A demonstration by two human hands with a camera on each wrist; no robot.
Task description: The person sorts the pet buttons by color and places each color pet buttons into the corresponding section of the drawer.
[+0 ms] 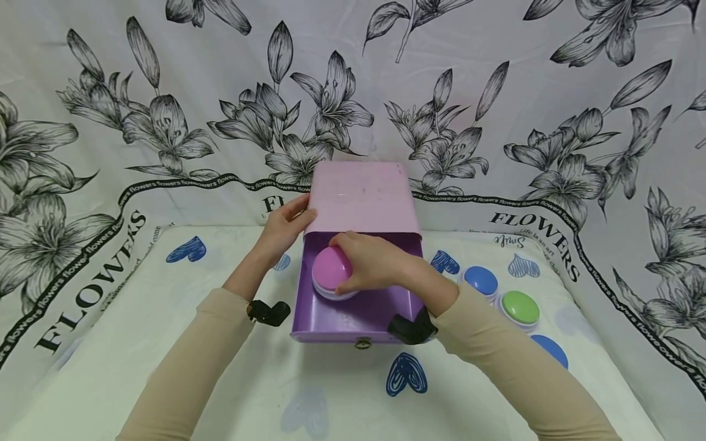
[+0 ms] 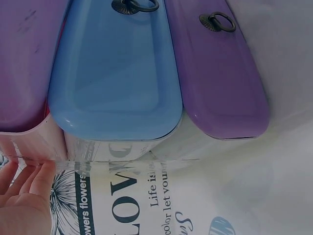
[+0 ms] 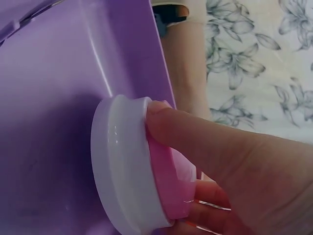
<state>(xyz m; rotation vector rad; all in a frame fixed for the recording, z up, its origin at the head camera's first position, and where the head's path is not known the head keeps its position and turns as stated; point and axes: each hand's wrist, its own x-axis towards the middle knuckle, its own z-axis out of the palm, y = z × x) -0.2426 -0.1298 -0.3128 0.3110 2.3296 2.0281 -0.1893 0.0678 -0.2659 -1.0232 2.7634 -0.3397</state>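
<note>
A purple drawer (image 1: 380,315) stands pulled out from a small chest with a pink top (image 1: 364,196). Inside its left part, my right hand (image 1: 377,260) grips a round push button with a pink dome (image 1: 330,267) and a white base (image 3: 129,161). In the right wrist view the thumb lies on the dome's edge, with other fingers around the far side; the button looks tilted there. My left hand (image 1: 287,223) touches the chest's left side with fairly straight fingers, also visible in the left wrist view beneath the pink casing (image 2: 36,144).
Right of the chest lie a blue button (image 1: 481,280), a green button (image 1: 521,307) and another blue one (image 1: 550,350), partly behind my right sleeve. Below the pulled-out drawer are a closed blue drawer (image 2: 117,73) and a purple one (image 2: 220,78) with ring pulls. A flowered cloth (image 1: 248,92) hangs behind.
</note>
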